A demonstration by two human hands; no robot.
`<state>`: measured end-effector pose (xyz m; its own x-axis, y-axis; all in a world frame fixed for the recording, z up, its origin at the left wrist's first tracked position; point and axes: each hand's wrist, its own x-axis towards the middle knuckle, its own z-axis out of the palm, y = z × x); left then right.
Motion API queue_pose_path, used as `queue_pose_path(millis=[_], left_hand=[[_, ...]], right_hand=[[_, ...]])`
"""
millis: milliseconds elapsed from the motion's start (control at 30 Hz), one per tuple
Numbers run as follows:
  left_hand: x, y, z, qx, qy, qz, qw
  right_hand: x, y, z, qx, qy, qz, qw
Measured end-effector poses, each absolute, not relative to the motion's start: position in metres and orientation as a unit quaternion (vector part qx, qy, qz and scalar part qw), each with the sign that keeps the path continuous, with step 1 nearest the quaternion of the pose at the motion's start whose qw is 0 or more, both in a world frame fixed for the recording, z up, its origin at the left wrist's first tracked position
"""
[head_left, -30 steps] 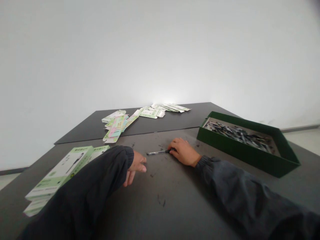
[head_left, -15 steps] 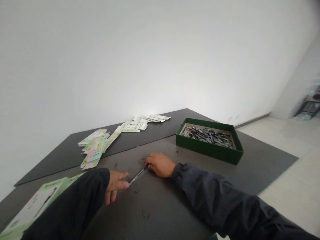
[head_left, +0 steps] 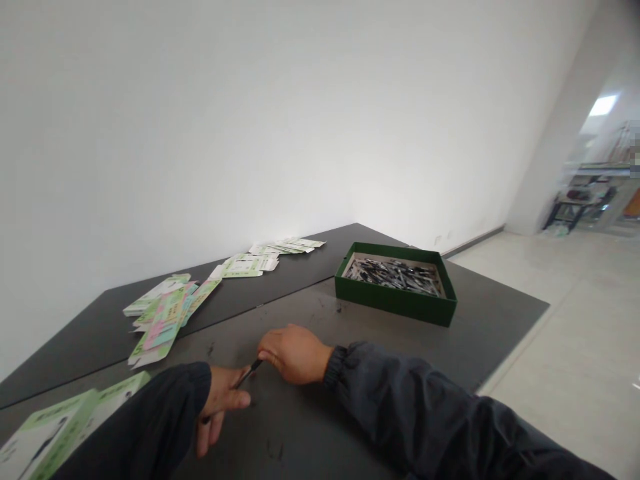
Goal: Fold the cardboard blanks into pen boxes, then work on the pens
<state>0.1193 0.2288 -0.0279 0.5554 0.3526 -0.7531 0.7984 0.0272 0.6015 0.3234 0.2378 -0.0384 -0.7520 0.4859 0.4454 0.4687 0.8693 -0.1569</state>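
Lower centre | right hand (head_left: 294, 354) pinches slim dark pen (head_left: 249, 374) | left hand (head_left: 220, 395) along it, closure unclear | apparent handover; calls for left hold

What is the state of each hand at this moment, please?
Left hand: the pen passes across it; whether it grips cannot be told.
Right hand: closed, holding the pen near one end.

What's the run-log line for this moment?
right hand: grips pen by one end; left hand: touching pen, grip unclear; green box: loose pens inside; cartons: beside left sleeve
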Motion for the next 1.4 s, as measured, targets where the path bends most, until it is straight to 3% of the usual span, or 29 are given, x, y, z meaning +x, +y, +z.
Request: queue_pose_path(millis=[267,433,500,600,833,1067,1400], left_hand=[[0.104,0.23,-0.043,0.666,0.448,-0.194,0.564],[0.087,0.233,-0.046,0.669,0.448,-0.186,0.563],[0.084,0.235,-0.047,0.669,0.435,-0.187,0.574],[0.081,0.239,-0.048,0.667,0.425,-0.204,0.578],[0.083,0.239,-0.05,0.676,0.421,-0.177,0.579],[0.086,0.239,-0.047,0.676,0.405,-0.183,0.588],[0.083,0.237,-0.054,0.668,0.412,-0.171,0.595]], right_hand=[[0.339,0.242,-0.028,-0.215,-0.933,0.074,0.279],[0.401,0.276,0.005,-0.422,-0.839,0.026,0.342],[0.439,0.299,0.018,-0.52,-0.803,-0.017,0.289],[0.495,0.333,0.03,-0.658,-0.742,-0.064,0.111],[0.564,0.373,0.009,-0.7,-0.714,-0.02,-0.016],[0.571,0.397,-0.026,-0.683,-0.724,0.028,-0.087],[0.575,0.401,-0.035,-0.687,-0.722,0.01,-0.083]])
